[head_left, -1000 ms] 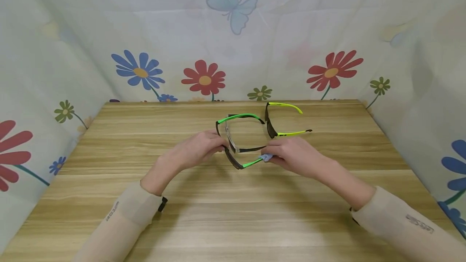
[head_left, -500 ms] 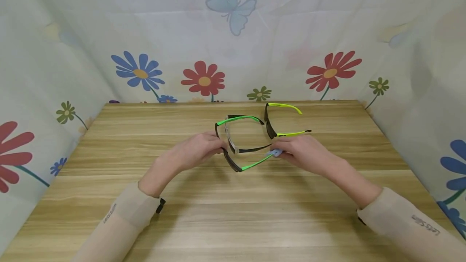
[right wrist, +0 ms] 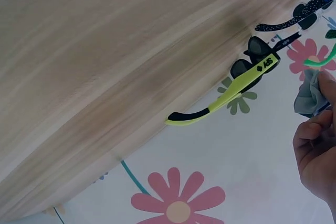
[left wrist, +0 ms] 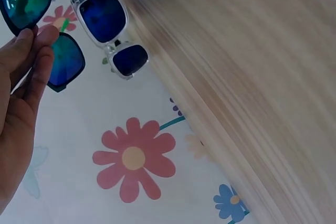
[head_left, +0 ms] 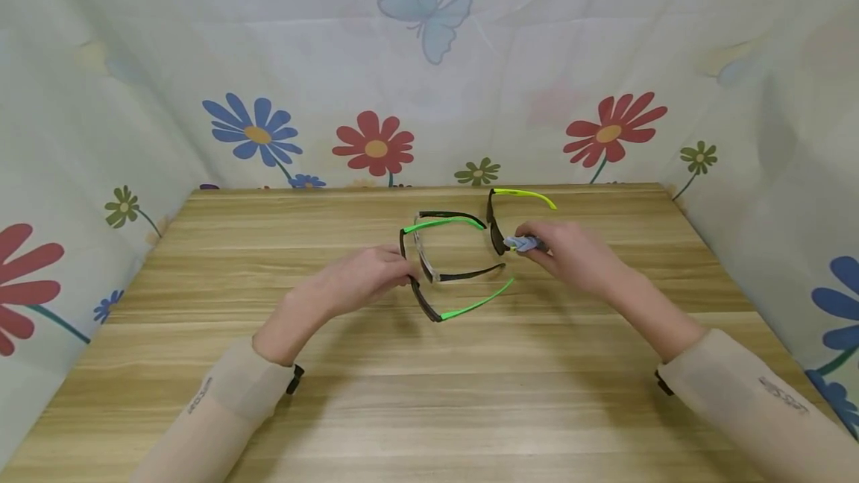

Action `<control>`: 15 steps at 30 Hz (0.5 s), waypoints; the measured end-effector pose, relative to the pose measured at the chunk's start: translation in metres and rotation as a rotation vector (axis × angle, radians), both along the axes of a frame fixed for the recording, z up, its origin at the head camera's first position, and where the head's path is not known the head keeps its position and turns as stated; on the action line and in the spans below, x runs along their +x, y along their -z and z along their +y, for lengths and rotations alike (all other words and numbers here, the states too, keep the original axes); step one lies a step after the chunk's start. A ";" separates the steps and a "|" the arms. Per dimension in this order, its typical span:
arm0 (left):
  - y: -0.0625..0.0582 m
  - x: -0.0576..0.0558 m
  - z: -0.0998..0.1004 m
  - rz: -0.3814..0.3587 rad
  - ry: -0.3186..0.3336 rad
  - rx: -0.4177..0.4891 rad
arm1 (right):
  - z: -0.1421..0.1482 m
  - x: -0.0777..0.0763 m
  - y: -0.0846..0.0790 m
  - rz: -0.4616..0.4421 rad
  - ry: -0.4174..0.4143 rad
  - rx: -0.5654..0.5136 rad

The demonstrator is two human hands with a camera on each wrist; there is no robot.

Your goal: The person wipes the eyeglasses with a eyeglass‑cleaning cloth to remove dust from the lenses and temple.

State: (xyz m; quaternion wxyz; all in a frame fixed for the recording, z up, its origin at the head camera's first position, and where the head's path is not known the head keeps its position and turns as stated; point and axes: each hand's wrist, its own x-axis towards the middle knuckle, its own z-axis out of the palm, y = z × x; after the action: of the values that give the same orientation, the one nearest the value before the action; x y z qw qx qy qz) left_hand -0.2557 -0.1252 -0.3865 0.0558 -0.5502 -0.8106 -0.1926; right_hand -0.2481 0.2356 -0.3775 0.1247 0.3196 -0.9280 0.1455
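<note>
My left hand (head_left: 365, 278) pinches the bridge of a pair of sunglasses with green temples (head_left: 475, 305), held above the table, temples pointing right. Their blue-green mirrored lenses (left wrist: 69, 61) show in the left wrist view. A small light-blue cloth (head_left: 523, 244) is pinched between the thumb and fingers of my right hand (head_left: 573, 253), apart from the green temple tip. In the head view this hand overlaps the near temple of the yellow sunglasses (head_left: 497, 237); the right wrist view shows the cloth (right wrist: 308, 95) apart from them.
Sunglasses with a clear-white frame and dark temples (head_left: 463, 275) lie on the wooden table (head_left: 429, 408), behind the held pair in the head view. Yellow-templed sunglasses (right wrist: 249, 80) lie open to their right. A flower-printed curtain (head_left: 302, 58) encloses the table's back and sides.
My right hand has slid the cloth along the near green temple, come off its tip, and moved up and right. My left hand stays nearly in place; the held sunglasses tilt slightly.
</note>
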 end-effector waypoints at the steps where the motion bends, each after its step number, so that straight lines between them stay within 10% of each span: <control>1: 0.001 0.000 0.001 0.002 0.004 -0.001 | -0.001 -0.001 -0.001 0.000 0.012 -0.008; 15: 0.003 0.005 0.014 0.017 0.064 -0.070 | -0.032 0.001 -0.012 0.116 -0.028 -0.044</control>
State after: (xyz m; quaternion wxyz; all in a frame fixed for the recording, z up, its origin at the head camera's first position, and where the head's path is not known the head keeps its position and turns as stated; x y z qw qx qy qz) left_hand -0.2509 -0.1111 -0.3893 0.0374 -0.5790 -0.7984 -0.1610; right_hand -0.2467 0.2032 -0.3660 0.1830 0.3374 -0.9113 0.1488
